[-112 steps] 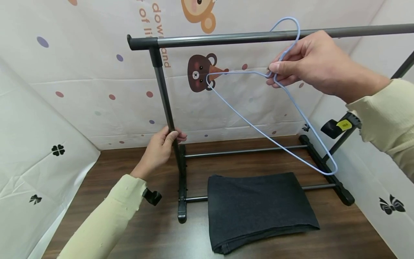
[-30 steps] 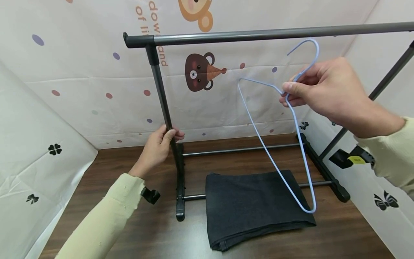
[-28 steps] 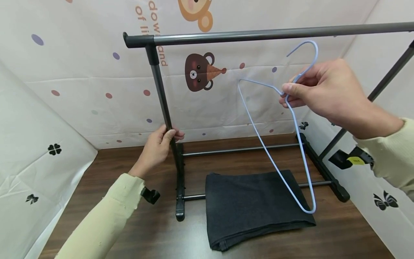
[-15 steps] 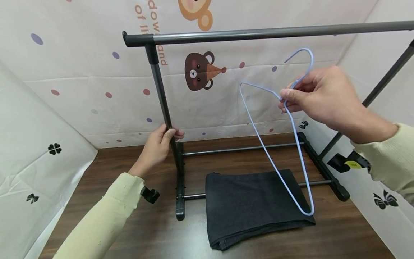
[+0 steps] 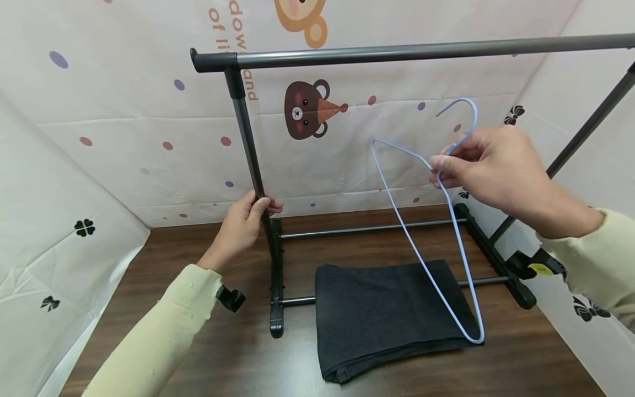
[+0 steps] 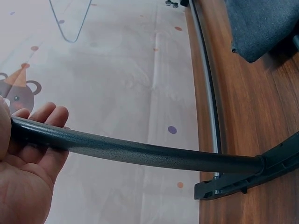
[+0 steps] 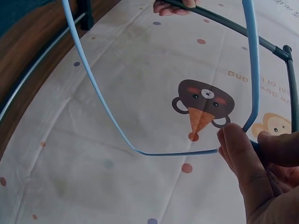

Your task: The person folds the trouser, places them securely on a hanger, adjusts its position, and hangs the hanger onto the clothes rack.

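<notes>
My right hand (image 5: 496, 171) pinches a light blue clothes hanger (image 5: 458, 251) at the neck below its hook. The hanger is tilted, and its hook is below the top rail, apart from it. Its lower corner appears in front of the folded dark cloth (image 5: 382, 314); whether they touch I cannot tell. My left hand (image 5: 243, 223) grips the left upright of the black clothes rack (image 5: 246, 138). In the left wrist view the thumb and fingers lie around the rack's upright (image 6: 117, 147). The right wrist view shows the hanger (image 7: 103, 105) between thumb and fingers.
The rack's top rail (image 5: 347, 56) spans the upper view. Its lower bars cross the brown wooden surface (image 5: 223, 342), and the folded cloth lies over the front one. White printed sheets (image 5: 173, 110) stand behind and at both sides.
The hanger's hook came off the top rail. My right hand has since lowered the hanger, which is turned to appear narrower. The left hand has kept its hold on the upright.
</notes>
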A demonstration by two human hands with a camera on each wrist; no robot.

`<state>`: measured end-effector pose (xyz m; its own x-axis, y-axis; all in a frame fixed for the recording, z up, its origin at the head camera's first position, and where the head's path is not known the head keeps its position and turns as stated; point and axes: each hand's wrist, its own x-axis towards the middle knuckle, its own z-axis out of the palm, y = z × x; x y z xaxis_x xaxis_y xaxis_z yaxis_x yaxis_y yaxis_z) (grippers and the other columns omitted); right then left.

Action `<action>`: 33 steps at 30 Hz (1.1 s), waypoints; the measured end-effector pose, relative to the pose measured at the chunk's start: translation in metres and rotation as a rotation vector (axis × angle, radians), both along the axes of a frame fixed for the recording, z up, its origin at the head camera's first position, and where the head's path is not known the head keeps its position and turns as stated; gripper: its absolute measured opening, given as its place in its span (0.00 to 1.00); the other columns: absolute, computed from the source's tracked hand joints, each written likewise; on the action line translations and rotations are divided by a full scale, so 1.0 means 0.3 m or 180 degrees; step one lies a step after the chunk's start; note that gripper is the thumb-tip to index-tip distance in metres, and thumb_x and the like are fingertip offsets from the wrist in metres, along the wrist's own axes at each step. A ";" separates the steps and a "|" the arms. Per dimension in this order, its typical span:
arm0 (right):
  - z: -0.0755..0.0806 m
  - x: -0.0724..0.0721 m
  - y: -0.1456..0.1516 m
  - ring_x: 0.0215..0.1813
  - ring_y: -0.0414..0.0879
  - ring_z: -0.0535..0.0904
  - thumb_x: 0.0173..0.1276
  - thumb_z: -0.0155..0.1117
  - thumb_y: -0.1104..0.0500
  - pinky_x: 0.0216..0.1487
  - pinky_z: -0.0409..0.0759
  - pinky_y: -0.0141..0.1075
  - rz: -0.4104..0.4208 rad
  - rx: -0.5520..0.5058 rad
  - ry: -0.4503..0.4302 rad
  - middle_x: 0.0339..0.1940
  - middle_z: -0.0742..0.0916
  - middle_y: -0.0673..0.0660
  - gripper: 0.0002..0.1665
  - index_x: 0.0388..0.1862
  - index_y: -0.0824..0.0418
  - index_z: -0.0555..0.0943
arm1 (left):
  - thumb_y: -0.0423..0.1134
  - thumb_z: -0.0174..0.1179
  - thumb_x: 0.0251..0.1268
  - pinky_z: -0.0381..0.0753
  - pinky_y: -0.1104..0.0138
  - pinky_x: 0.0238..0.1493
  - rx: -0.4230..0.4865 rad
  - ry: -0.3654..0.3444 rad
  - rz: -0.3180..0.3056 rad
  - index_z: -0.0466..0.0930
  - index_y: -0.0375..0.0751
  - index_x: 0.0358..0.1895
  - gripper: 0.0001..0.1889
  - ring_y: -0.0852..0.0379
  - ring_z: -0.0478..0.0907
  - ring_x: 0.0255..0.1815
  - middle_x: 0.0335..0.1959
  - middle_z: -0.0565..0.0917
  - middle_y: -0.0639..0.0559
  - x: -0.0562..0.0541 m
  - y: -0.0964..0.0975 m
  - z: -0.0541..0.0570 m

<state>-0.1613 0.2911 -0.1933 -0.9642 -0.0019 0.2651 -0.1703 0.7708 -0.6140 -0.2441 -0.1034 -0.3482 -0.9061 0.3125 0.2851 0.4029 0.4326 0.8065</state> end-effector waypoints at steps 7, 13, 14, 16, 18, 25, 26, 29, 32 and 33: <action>-0.039 0.007 0.003 0.26 0.30 0.88 0.75 0.69 0.56 0.30 0.85 0.26 0.0021 -0.0077 -0.0011 0.28 0.93 0.49 0.16 0.41 0.71 0.89 | 0.49 0.43 0.87 0.83 0.50 0.64 0.0047 0.0053 -0.0017 0.78 0.40 0.55 0.19 0.47 0.87 0.58 0.55 0.87 0.44 0.001 0.001 0.000; -0.076 0.013 0.009 0.26 0.31 0.88 0.75 0.68 0.58 0.30 0.85 0.27 0.0039 -0.0105 -0.0038 0.30 0.93 0.55 0.15 0.40 0.72 0.88 | 0.49 0.43 0.87 0.83 0.49 0.65 0.0056 0.0082 -0.0009 0.78 0.39 0.55 0.19 0.46 0.87 0.58 0.54 0.87 0.43 -0.001 0.002 -0.004; -0.083 0.015 0.011 0.26 0.31 0.87 0.76 0.68 0.58 0.29 0.85 0.26 0.0029 -0.0057 -0.0027 0.30 0.93 0.55 0.15 0.40 0.71 0.89 | 0.49 0.43 0.87 0.83 0.49 0.65 0.0058 0.0082 -0.0010 0.78 0.39 0.55 0.19 0.46 0.87 0.58 0.54 0.87 0.43 -0.001 0.002 -0.004; -0.096 0.018 0.014 0.24 0.31 0.86 0.75 0.68 0.57 0.28 0.83 0.26 0.0015 0.0022 0.0000 0.30 0.93 0.56 0.14 0.39 0.69 0.89 | 0.49 0.43 0.87 0.83 0.49 0.65 0.0065 0.0086 -0.0012 0.78 0.39 0.55 0.19 0.46 0.87 0.58 0.54 0.87 0.43 0.001 0.003 -0.004; -0.109 0.023 0.017 0.24 0.31 0.85 0.75 0.68 0.57 0.26 0.82 0.26 -0.0001 0.0082 0.0017 0.30 0.93 0.56 0.14 0.38 0.68 0.90 | 0.49 0.43 0.87 0.83 0.50 0.65 0.0077 0.0082 -0.0012 0.78 0.39 0.55 0.19 0.46 0.87 0.58 0.54 0.88 0.43 0.002 0.003 -0.004; -0.163 0.039 0.028 0.26 0.28 0.86 0.75 0.68 0.60 0.29 0.85 0.25 0.0132 -0.0087 0.0007 0.29 0.93 0.58 0.13 0.37 0.71 0.89 | 0.49 0.44 0.87 0.83 0.50 0.65 0.0143 0.0023 -0.0026 0.78 0.39 0.55 0.18 0.47 0.87 0.59 0.54 0.87 0.43 0.002 0.007 -0.010; -0.170 0.042 0.029 0.26 0.28 0.87 0.75 0.68 0.61 0.30 0.85 0.25 0.0149 -0.0103 0.0015 0.30 0.93 0.60 0.13 0.37 0.72 0.89 | 0.49 0.43 0.87 0.83 0.50 0.65 0.0151 0.0023 -0.0031 0.78 0.39 0.56 0.18 0.47 0.87 0.59 0.54 0.87 0.43 0.002 0.007 -0.010; -0.189 0.047 0.035 0.28 0.28 0.87 0.75 0.67 0.61 0.31 0.85 0.24 0.0169 -0.0114 0.0018 0.33 0.93 0.64 0.14 0.38 0.72 0.88 | 0.49 0.43 0.87 0.83 0.50 0.64 0.0159 0.0048 -0.0048 0.77 0.39 0.55 0.19 0.47 0.87 0.57 0.54 0.87 0.43 0.001 0.007 -0.011; -0.200 0.053 0.040 0.28 0.27 0.87 0.75 0.68 0.60 0.30 0.84 0.24 0.0130 -0.0080 0.0019 0.35 0.93 0.66 0.14 0.37 0.72 0.89 | 0.49 0.42 0.87 0.83 0.50 0.64 0.0148 0.0053 -0.0064 0.76 0.38 0.56 0.19 0.46 0.87 0.57 0.54 0.86 0.42 0.001 0.006 -0.011; -0.205 0.055 0.042 0.28 0.26 0.87 0.75 0.68 0.59 0.30 0.84 0.23 0.0118 -0.0061 0.0013 0.36 0.93 0.66 0.14 0.37 0.71 0.89 | 0.49 0.42 0.87 0.83 0.50 0.64 0.0143 0.0050 -0.0062 0.76 0.38 0.56 0.19 0.46 0.87 0.57 0.54 0.86 0.42 0.002 0.006 -0.011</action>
<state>-0.1448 0.3037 -0.2547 -0.9625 -0.0324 0.2694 -0.2010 0.7520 -0.6278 -0.2436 -0.1016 -0.3514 -0.8952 0.3167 0.3135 0.4238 0.3880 0.8184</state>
